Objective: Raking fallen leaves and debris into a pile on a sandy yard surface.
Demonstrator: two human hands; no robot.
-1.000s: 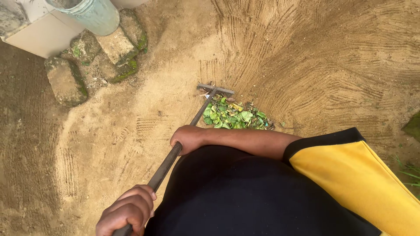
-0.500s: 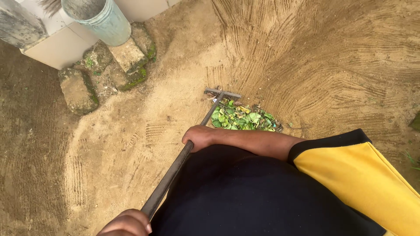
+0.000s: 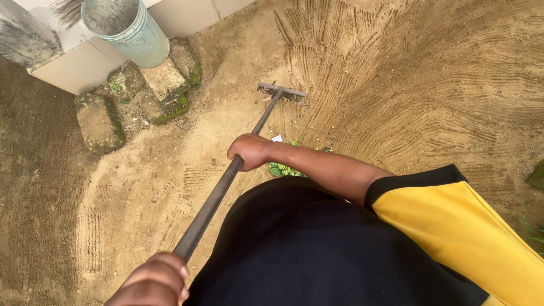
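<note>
The rake (image 3: 226,181) runs slanted across my head view, its toothed head (image 3: 281,90) resting on combed sandy ground (image 3: 425,85). My right hand (image 3: 249,152) has its fingers wrapped round the mid-handle; my left hand (image 3: 153,280) grips the near end. Green leaves (image 3: 282,169) lie just beneath my right wrist. A pale bucket (image 3: 127,25) stands by mossy stones (image 3: 164,79).

We see only a corner of the green leaf pile (image 3: 281,169); the right forearm and our dark shirt cover the rest. The left hand (image 3: 152,281) is cut off by the bottom edge, hiding the rake handle's (image 3: 221,184) end. The top edge crops the pale bucket (image 3: 127,25).
</note>
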